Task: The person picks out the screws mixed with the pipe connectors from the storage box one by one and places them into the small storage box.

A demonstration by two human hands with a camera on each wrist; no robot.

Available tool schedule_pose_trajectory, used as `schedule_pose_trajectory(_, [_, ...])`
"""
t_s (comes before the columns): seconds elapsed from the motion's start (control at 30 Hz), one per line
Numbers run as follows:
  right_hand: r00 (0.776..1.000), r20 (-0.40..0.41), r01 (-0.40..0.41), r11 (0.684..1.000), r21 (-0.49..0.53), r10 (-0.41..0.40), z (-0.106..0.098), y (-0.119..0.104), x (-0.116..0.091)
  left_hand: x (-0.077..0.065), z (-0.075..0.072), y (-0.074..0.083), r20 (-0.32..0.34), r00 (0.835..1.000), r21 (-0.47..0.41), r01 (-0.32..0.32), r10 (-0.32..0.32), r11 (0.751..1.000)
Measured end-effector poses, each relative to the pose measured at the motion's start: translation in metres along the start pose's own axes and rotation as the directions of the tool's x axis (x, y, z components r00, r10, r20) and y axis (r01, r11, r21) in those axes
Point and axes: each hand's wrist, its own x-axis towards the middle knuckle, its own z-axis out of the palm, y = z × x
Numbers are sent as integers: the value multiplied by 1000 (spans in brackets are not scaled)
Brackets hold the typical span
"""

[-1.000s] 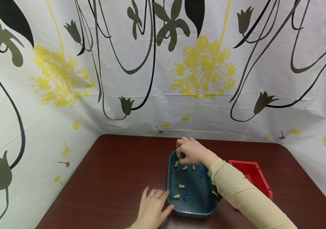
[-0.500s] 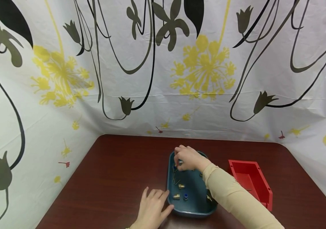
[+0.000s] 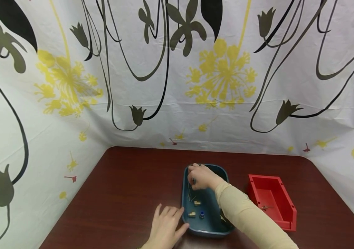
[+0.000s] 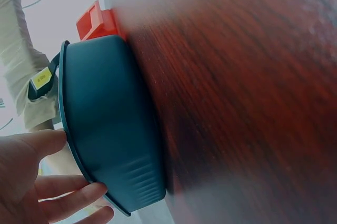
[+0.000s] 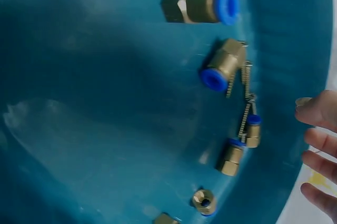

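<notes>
A blue-green tray (image 3: 209, 223) holds several brass push-in fittings (image 5: 197, 5) with blue collars and some thin screws (image 5: 246, 79). My right hand (image 3: 203, 177) reaches low into the far-left part of the tray. In the right wrist view its thumb and fingers (image 5: 322, 138) are apart at the right edge, with nothing seen between them. At the tray's near-left corner, my left hand (image 3: 165, 225) lies with spread fingers. Its thumb and fingertips touch the tray's rim, as the left wrist view shows. The right hand and sleeve hide part of the tray.
To the right of the tray stands a red plastic bin (image 3: 277, 188) with a screw (image 3: 267, 207) inside. The brown table (image 3: 127, 193) runs back to a patterned cloth (image 3: 152, 86), which also hangs along both sides.
My right hand has come down from above the tray's far end into the tray, and nearer. The right forearm has shifted left, uncovering more of the red bin. The left hand stays put.
</notes>
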Motion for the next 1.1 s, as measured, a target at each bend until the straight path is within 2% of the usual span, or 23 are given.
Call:
schedule_pose_trajectory(0.4, [1000, 6, -17, 999, -43, 17, 22, 3, 2, -1, 2, 0, -59, 998, 14, -13, 13, 1000])
schedule_pose_trajectory(0.67, [998, 8, -55, 997, -53, 56, 31, 6, 4, -1, 3, 0, -70, 997, 19, -16, 17, 1000])
schedule_pose_trajectory(1.1, [996, -37, -80, 993, -82, 77, 42, 7, 9, -1, 5, -1, -72, 997, 16, -13, 14, 1000])
